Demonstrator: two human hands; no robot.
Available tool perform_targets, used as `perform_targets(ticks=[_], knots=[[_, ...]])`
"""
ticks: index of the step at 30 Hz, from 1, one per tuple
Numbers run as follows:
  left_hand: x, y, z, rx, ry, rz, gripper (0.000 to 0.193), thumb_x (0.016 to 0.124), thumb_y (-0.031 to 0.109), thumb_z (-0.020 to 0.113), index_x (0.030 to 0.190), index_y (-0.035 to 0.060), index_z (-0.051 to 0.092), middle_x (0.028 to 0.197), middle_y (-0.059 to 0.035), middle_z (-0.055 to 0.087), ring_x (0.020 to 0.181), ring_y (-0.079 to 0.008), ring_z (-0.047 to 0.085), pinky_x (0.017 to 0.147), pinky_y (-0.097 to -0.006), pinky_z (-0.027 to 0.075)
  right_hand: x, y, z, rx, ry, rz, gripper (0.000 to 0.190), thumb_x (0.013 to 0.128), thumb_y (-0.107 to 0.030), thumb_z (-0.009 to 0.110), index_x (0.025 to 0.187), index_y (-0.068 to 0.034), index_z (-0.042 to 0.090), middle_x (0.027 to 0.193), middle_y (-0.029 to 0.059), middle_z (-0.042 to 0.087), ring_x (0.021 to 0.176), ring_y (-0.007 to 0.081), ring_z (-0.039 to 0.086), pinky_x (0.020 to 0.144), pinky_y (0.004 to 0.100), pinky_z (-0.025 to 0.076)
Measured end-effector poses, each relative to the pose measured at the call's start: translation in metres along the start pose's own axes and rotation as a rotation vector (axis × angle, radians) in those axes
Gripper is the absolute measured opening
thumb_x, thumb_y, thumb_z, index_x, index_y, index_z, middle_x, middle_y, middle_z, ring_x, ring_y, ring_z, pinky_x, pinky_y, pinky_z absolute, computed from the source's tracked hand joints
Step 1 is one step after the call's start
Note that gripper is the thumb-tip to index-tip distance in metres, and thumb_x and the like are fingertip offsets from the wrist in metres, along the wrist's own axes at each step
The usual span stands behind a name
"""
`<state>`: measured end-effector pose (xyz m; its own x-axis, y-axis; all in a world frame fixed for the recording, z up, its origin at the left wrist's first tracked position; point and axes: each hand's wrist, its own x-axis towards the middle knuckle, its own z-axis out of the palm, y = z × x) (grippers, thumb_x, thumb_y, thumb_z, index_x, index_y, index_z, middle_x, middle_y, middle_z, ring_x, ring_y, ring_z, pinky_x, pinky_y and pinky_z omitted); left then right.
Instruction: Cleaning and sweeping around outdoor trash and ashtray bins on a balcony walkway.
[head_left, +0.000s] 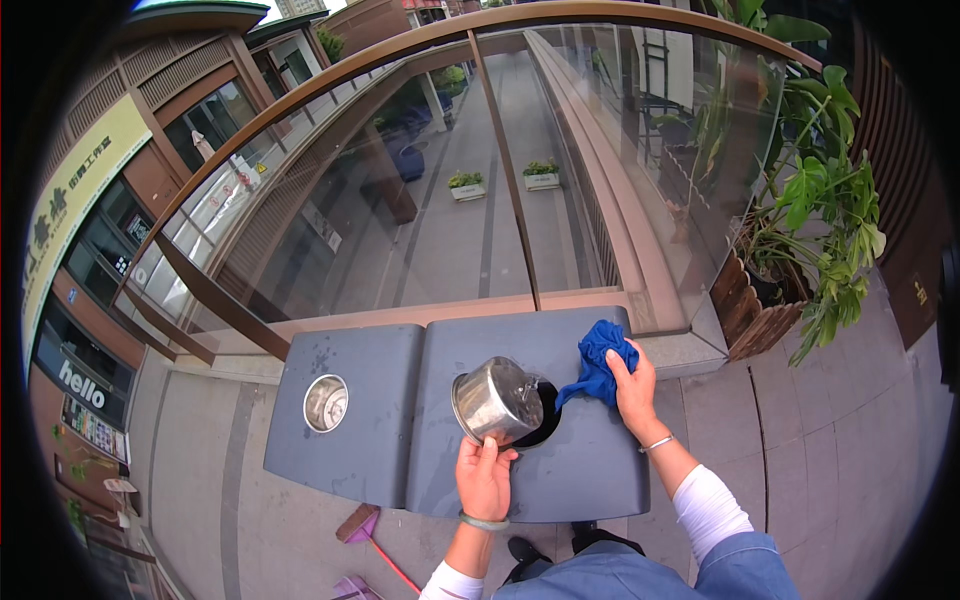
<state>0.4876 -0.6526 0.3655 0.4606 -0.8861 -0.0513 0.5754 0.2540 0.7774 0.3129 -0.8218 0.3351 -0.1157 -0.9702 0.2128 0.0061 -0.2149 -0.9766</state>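
My left hand (486, 476) grips the rim of a round stainless steel ashtray insert (491, 401), tilted on its side above the grey top (375, 450) of a double litter bin. Beside the insert, part of a dark round hole (550, 420) shows in the right half of that top. A crumpled blue cloth (604, 360) is in my right hand (636, 386), over the right part of the top; one corner of it hangs toward the hole. Another steel insert (326, 403) sits in the left half, with wet spots around it.
A glass railing (420, 210) with a brown handrail curves behind the bin. Leafy plants in a wooden planter (757, 307) stand at the right. A broom (360, 523) with a red handle and a purple dustpan (355, 587) lie near my feet.
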Motion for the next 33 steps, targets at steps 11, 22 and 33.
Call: perform_targets(ticks=[11, 22, 33], knots=[[0.008, -0.006, 0.009, -0.190, 0.061, -0.259, 0.022, 0.096, 0.015, 0.048, 0.117, 0.0106, 0.048, 0.114, -0.0036, 0.058, 0.098, -0.0168, 0.057, 0.077, -0.0321, 0.048, 0.000, 0.000, 0.002, -0.045, -0.051, 0.009, 0.035, 0.083, -0.020, 0.067, 0.108, 0.003, 0.058, 0.091, 0.0112, 0.067, 0.083, 0.0148, 0.061, 0.078, 0.0282, 0.048], [0.027, 0.037, 0.031, 1.407, -0.137, 0.441, 0.004, 0.084, 0.007, 0.057, 0.083, 0.0039, 0.059, 0.088, -0.0094, 0.061, 0.078, -0.0242, 0.056, 0.065, -0.0322, 0.047, -0.002, -0.008, 0.001, -0.014, -0.025, 0.029, 0.034, 0.084, -0.018, 0.067, 0.109, 0.003, 0.058, 0.089, 0.0083, 0.065, 0.082, 0.0120, 0.059, 0.077, 0.0266, 0.047], [-0.001, 0.008, 0.037, 1.952, -0.238, 0.638, 0.008, 0.072, 0.010, 0.057, 0.080, 0.0089, 0.057, 0.076, -0.0057, 0.054, 0.078, -0.0238, 0.053, 0.061, -0.0349, 0.046, -0.002, -0.001, 0.001, 0.287, -0.027, 0.096, 0.032, 0.091, -0.019, 0.057, 0.113, 0.004, 0.056, 0.102, 0.0055, 0.060, 0.094, 0.0121, 0.055, 0.088, 0.0264, 0.043]])
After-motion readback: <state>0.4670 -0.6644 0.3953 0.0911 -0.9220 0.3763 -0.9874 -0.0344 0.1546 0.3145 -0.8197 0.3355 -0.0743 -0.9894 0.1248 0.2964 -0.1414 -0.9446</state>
